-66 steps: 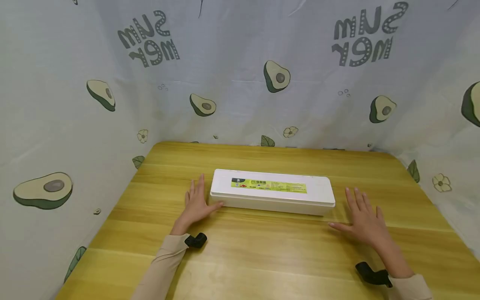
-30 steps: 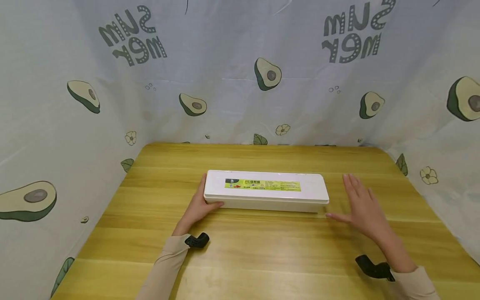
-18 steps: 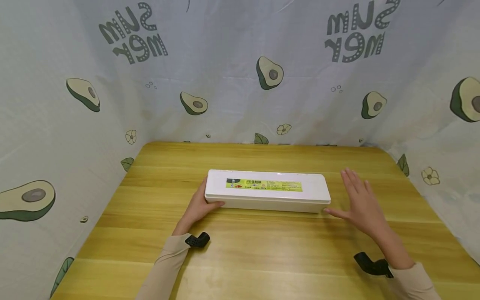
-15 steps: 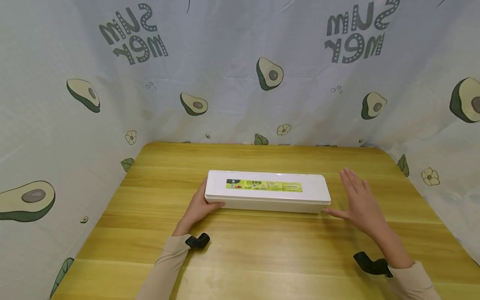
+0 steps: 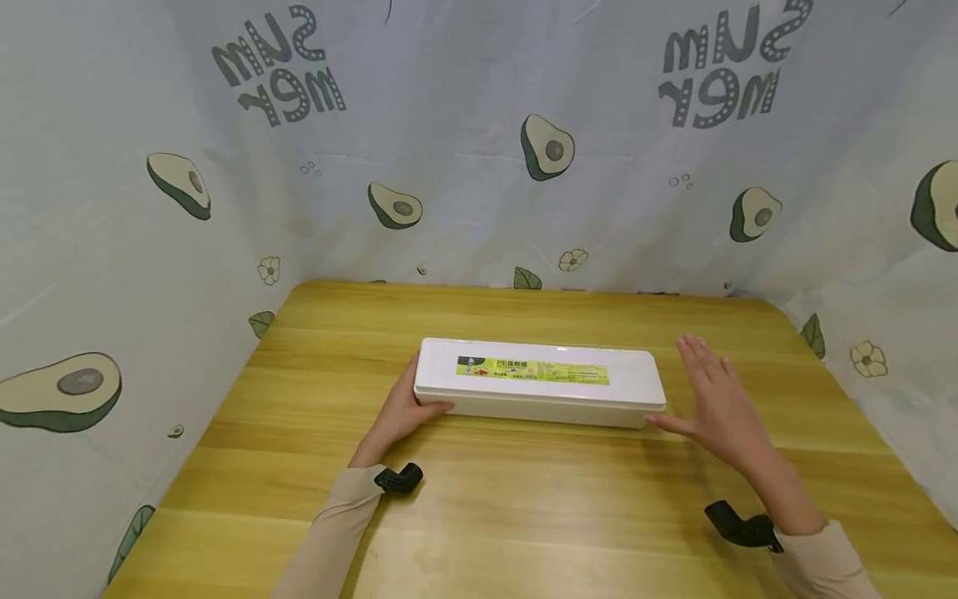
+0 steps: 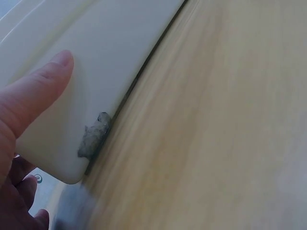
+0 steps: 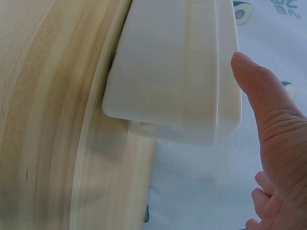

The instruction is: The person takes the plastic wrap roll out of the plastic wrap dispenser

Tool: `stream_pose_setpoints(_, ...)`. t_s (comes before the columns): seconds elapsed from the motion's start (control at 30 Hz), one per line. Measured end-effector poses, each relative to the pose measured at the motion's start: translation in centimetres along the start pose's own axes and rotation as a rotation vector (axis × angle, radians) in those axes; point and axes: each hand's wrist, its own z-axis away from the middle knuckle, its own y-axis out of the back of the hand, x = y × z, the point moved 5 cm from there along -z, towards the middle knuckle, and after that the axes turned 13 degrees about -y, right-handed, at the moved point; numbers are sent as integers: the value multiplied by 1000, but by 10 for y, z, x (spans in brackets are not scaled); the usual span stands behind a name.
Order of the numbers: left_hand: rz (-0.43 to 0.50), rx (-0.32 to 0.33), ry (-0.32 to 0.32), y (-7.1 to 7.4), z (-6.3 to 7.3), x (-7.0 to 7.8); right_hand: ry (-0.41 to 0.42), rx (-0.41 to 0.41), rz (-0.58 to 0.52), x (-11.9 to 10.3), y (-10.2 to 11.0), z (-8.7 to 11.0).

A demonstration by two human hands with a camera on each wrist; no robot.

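Observation:
A long white cling film box point(image 5: 539, 393) lies across the wooden table, its lid closed and a yellow-green label point(image 5: 532, 370) on top. My left hand point(image 5: 398, 413) grips its left end. In the left wrist view the thumb point(image 6: 43, 88) lies along the front face, above a ragged grey patch point(image 6: 94, 136) at the lower edge, while the other fingers go round the end. At the opposite end my right hand point(image 5: 726, 416) is held with straight fingers and the thumb spread toward the front right corner. The right wrist view shows that thumb point(image 7: 264, 91) close to the lid's edge.
The wooden table point(image 5: 509, 516) extends in front of the box and to both sides. A pale curtain point(image 5: 464, 108) printed with avocados hangs behind it and along the sides. Each wrist carries a black camera mount, the left mount point(image 5: 400, 479) and the right mount point(image 5: 741, 526).
My left hand has moved against the box's left end and taken hold of it. My right hand has come nearer the right end, its fingers drawn closer together.

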Motion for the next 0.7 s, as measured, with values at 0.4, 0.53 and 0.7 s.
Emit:
stream_pose_setpoints(0.4,-6,6,22,-3,-2,-2,25,0,5,-4,-6,-3)
stream_pose_setpoints(0.53,-21,6,44,-4,0,-1,25,-8,-2,-7,-9,-5)
stream_pose_setpoints(0.7,-32,18,24,-2,1,1,38,-16,-9,-13,-12,-10)
